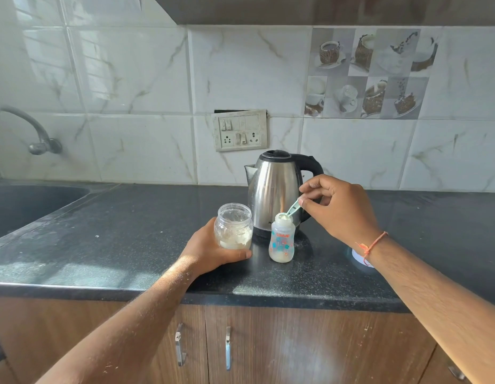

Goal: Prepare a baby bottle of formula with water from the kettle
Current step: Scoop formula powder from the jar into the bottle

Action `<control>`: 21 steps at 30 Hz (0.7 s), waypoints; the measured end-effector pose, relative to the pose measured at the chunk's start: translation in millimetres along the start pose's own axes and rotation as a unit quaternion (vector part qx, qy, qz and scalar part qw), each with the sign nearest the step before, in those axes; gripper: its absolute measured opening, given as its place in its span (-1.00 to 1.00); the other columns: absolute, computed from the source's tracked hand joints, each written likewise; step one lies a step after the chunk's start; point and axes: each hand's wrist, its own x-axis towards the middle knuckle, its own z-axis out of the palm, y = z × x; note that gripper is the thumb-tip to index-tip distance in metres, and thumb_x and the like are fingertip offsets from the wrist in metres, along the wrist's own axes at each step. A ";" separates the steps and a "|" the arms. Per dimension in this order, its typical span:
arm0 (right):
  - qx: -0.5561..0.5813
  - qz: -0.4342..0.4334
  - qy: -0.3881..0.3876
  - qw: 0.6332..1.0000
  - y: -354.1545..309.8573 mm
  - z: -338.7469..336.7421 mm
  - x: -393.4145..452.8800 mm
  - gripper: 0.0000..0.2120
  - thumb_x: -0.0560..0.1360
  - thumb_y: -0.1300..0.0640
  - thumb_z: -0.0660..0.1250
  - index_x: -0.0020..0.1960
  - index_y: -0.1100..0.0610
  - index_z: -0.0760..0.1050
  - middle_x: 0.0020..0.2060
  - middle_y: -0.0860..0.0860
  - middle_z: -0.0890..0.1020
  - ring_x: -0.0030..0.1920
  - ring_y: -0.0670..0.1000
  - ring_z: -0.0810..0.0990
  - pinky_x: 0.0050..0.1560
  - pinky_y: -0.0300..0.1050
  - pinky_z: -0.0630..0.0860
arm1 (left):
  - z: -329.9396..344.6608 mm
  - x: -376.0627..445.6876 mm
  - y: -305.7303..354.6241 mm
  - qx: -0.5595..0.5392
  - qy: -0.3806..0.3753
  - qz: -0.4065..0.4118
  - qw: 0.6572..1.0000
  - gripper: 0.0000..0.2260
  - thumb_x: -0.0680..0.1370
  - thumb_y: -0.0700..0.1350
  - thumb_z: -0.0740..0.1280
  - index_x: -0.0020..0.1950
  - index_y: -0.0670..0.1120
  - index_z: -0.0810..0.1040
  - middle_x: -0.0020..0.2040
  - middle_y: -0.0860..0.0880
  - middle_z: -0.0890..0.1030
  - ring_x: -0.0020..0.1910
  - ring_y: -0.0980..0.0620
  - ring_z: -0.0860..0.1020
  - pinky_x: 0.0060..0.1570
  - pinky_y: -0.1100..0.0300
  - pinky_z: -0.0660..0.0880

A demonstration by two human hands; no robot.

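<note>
on the counter (130, 245), left hand (210, 249) grips powder jar (234, 227); right hand (339, 207) pinches scoop (292, 207) over powder-bottomed bottle (281, 239).

Two bare forearms reach in from the bottom edge, the left from 7 o'clock, the right from 4 o'clock. The left hand (213, 250) sits low at centre, fingers curled forward and thumb laid flat toward 3 o'clock, wrapped round something. The right hand (339, 207) is raised higher, toward 2 o'clock of the left, wrist bent, back of hand up; its thumb and forefinger pinch together, pointing to 9 o'clock. An orange thread circles the right wrist.
</note>
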 end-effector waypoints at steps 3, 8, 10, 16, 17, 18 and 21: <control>-0.010 -0.007 0.001 1.000 -0.9 0.0 1.3 -0.88 0.55 0.10 0.59 0.06 -0.05 0.72 -0.16 -0.24 0.78 -0.33 -0.27 0.58 -0.22 -0.20 0.45 | 0.2 0.4 -0.2 0.000 0.000 -0.002 1.000 -0.16 0.12 0.38 0.75 0.33 0.23 0.58 0.15 0.26 0.76 0.16 0.23 0.71 0.32 -0.02 0.66; -0.002 -0.007 -0.002 1.000 -0.5 1.1 5.4 -0.88 0.55 0.09 0.58 0.06 -0.06 0.72 -0.17 -0.28 0.77 -0.44 -0.13 0.49 -0.25 -0.16 0.50 | -0.5 -0.1 0.2 0.001 0.000 0.000 1.000 -0.16 0.12 0.38 0.75 0.33 0.23 0.58 0.16 0.26 0.75 0.16 0.23 0.71 0.32 -0.02 0.65; 0.001 -0.006 -0.001 1.000 -0.8 0.7 7.8 -0.88 0.55 0.10 0.59 0.06 -0.05 0.72 -0.18 -0.28 0.77 -0.45 -0.12 0.47 -0.26 -0.17 0.48 | -0.9 -0.9 2.0 0.002 0.000 0.000 1.000 -0.16 0.12 0.38 0.74 0.34 0.22 0.57 0.16 0.25 0.75 0.16 0.23 0.70 0.32 -0.01 0.65; -0.028 -0.034 -0.006 0.999 -2.0 -1.0 9.2 -0.88 0.55 0.07 0.58 0.07 -0.06 0.72 -0.17 -0.32 0.75 -0.47 -0.07 0.46 -0.28 -0.19 0.49 | -1.6 -2.5 4.2 0.004 -0.001 0.000 1.000 -0.14 0.12 0.38 0.74 0.35 0.22 0.56 0.17 0.25 0.75 0.17 0.22 0.70 0.33 -0.01 0.65; -0.042 -0.048 -0.010 0.998 -3.1 -1.8 7.5 -0.88 0.56 0.06 0.58 0.07 -0.07 0.72 -0.18 -0.33 0.74 -0.45 -0.07 0.49 -0.28 -0.19 0.50 | -1.7 -2.8 4.5 0.005 0.000 -0.001 1.000 -0.14 0.12 0.39 0.73 0.36 0.22 0.56 0.17 0.25 0.74 0.17 0.22 0.70 0.33 -0.01 0.65; -0.054 -0.066 -0.013 0.996 -4.7 -2.9 5.1 -0.89 0.56 0.07 0.58 0.07 -0.06 0.72 -0.19 -0.34 0.72 -0.41 -0.10 0.53 -0.27 -0.20 0.52 | -1.7 -2.7 4.4 0.006 0.000 -0.001 1.000 -0.13 0.12 0.39 0.73 0.36 0.22 0.56 0.17 0.25 0.74 0.17 0.21 0.70 0.33 -0.02 0.65; -0.099 -0.136 -0.007 0.986 -8.5 -5.3 -4.0 -0.86 0.52 0.12 0.62 0.03 -0.06 0.74 -0.25 -0.30 0.66 -0.35 -0.18 0.53 -0.27 -0.14 0.59 | -2.1 -2.5 4.7 0.009 0.001 -0.001 1.000 -0.13 0.12 0.40 0.73 0.37 0.22 0.56 0.18 0.26 0.74 0.18 0.20 0.70 0.34 -0.03 0.64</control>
